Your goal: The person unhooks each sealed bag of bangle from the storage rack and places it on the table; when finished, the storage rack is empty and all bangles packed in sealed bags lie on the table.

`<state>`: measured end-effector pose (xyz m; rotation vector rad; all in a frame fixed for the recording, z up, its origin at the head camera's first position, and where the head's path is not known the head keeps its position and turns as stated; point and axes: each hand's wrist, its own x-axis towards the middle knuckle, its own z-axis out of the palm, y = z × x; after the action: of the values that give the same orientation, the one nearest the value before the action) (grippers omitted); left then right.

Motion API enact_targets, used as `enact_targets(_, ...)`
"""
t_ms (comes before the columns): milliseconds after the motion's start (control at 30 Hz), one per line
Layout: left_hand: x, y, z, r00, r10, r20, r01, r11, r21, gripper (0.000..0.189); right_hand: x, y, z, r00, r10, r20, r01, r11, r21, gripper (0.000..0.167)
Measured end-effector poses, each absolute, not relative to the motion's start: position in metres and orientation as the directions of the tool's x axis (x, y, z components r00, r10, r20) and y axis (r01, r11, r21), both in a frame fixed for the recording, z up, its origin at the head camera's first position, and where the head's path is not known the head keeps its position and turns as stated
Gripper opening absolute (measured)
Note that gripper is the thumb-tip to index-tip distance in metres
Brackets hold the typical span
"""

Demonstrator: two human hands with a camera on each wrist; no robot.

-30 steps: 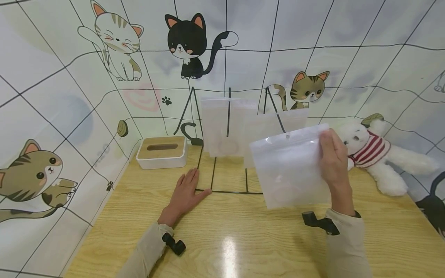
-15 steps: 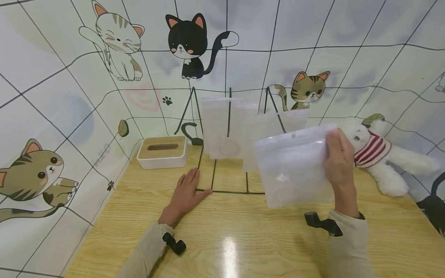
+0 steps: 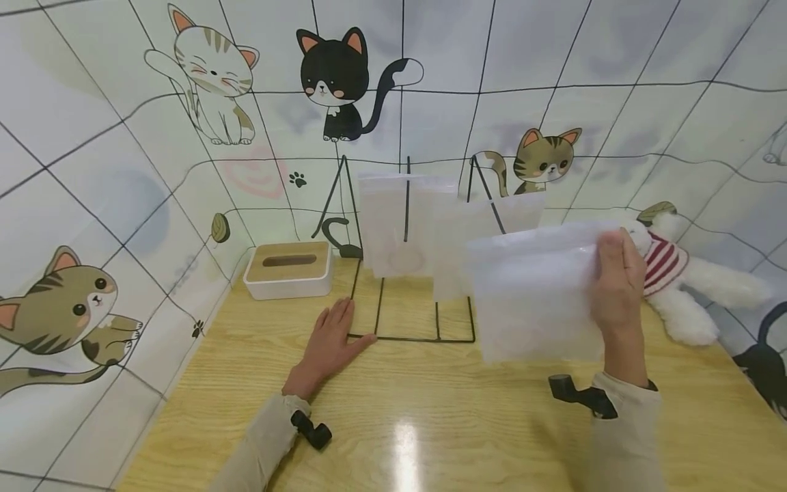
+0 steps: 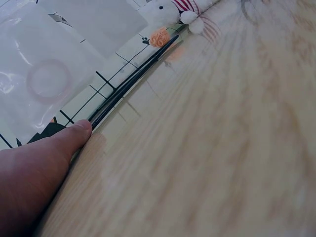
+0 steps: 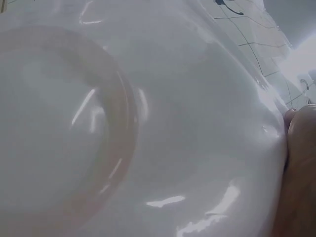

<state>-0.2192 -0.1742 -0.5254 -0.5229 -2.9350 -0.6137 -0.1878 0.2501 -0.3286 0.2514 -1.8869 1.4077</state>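
My right hand [image 3: 619,294] pinches a translucent zip bag [image 3: 535,301] by its upper right edge, up in front of the rack. A pinkish ring [image 5: 126,133] shows through the bag in the right wrist view. Flat on the table lies my left hand [image 3: 328,342], fingers straight, over the front left corner of a black wire display rack [image 3: 424,339]. Its thumb [image 4: 74,136] touches the rack's base wire. Two groups of similar bags hang from the rack: the left bags [image 3: 390,219] and the right bags [image 3: 451,253], partly behind the held one.
A white tissue box [image 3: 287,270] with a wooden lid stands left of the rack. At the right, a white plush toy [image 3: 688,314] in a striped shirt leans by the wall, partly behind my right hand. The cat-patterned wall [image 3: 443,61] closes off the back.
My right hand has moved to the right with the zip bag, away from the hanging bags, uncovering the rack's front right corner. My left hand stays on the rack's corner.
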Motion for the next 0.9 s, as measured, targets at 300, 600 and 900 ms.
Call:
enact_targets(300,-0.219,-0.173,-0.528,-0.939,0.307,0.157,0.344,0.865,0.366,0.096,-0.168,0.284,-0.347,-0.790,0.352,0.502,-0.318,0.464,-0.827,0.027)
enact_targets(600,-0.219,-0.173,-0.529,-0.942,0.305,0.143,0.337,0.866,0.369,0.096,-0.143,0.346,-0.385,-0.893,0.323,0.314,-0.073,0.584,-0.808,0.022)
enact_targets(900,-0.220,-0.177,-0.529,-0.946,0.301,0.124,0.326,0.871,0.368,0.097,-0.141,0.375,-0.394,-0.916,0.334,0.223,0.015,0.583,-0.812,0.025)
